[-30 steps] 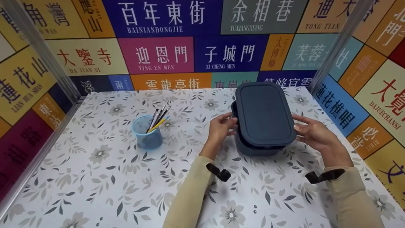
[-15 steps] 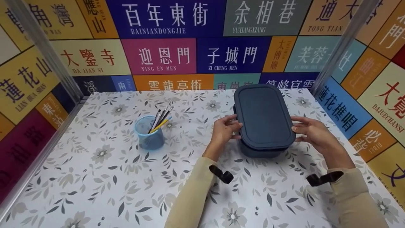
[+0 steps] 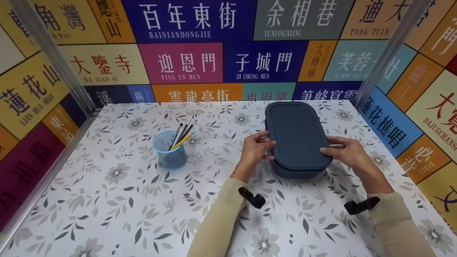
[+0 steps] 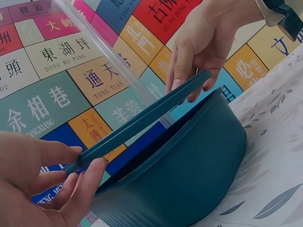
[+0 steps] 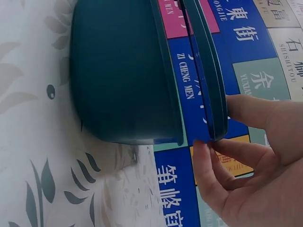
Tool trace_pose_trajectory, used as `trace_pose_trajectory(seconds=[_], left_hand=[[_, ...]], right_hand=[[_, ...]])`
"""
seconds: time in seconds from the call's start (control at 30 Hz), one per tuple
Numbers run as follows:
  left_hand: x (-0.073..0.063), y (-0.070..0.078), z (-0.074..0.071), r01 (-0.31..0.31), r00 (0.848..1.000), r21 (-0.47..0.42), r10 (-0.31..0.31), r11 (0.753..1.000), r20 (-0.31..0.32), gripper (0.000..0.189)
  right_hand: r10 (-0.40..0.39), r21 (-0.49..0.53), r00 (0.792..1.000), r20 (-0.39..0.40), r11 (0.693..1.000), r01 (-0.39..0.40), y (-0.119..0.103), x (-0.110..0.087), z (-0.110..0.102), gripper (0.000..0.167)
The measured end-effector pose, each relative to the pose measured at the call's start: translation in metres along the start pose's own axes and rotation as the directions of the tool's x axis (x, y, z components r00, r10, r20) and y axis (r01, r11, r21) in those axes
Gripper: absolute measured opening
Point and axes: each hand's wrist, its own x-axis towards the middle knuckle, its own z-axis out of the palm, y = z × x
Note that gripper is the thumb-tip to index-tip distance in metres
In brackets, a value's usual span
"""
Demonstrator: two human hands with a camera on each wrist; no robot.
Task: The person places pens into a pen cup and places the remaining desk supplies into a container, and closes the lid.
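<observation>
A dark blue rectangular lid (image 3: 298,132) with rounded corners is held over a matching deep box (image 3: 300,174) on the table. My left hand (image 3: 254,151) pinches the lid's left edge, and my right hand (image 3: 345,151) pinches the right edge. In the left wrist view, the lid (image 4: 142,125) is tilted above the box (image 4: 189,165), with a gap between them. The right wrist view also has the lid (image 5: 215,90) apart from the box rim, thumb on one face and fingers (image 5: 206,175) under its edge. The box's inside is mostly hidden.
To the left stands a light blue mesh pen holder (image 3: 170,159) with several pencils (image 3: 184,132), one of them yellow. The table has a white floral cover (image 3: 150,214). Panels with large lettering (image 3: 185,62) rise behind and on both sides.
The lid has come nearer the viewer and lower, covering more of the box. My right thumb has moved onto its top edge. The head view has shifted slightly.
</observation>
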Motion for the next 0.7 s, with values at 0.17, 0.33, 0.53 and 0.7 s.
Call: trace_pose_trajectory(seconds=[0.17,0.33,0.53,0.7], left_hand=[[0.0008,-0.0018,0.0005,0.003,1.0,0.032,-0.002,0.999,-0.03,0.045],[0.0028,-0.0039,0.0008,0.013,0.999,0.049,-0.011,0.999,-0.045,0.045],[0.0041,-0.0076,0.0012,0.036,0.998,0.068,-0.032,0.997,-0.06,0.046],[0.0034,-0.0102,0.0031,0.039,0.997,0.056,-0.036,0.998,-0.063,0.046]], right_hand=[[0.004,-0.002,1.0,0.002,1.0,-0.004,0.0032,0.0023,0.0038,0.081],[-0.019,-0.009,1.0,0.005,1.0,0.019,0.0048,0.0033,0.0065,0.077],[-0.019,-0.025,1.0,0.023,0.999,0.02,0.0068,0.0036,0.0079,0.075],[-0.004,-0.025,0.999,0.037,1.0,0.005,0.0077,0.0045,0.0064,0.074]])
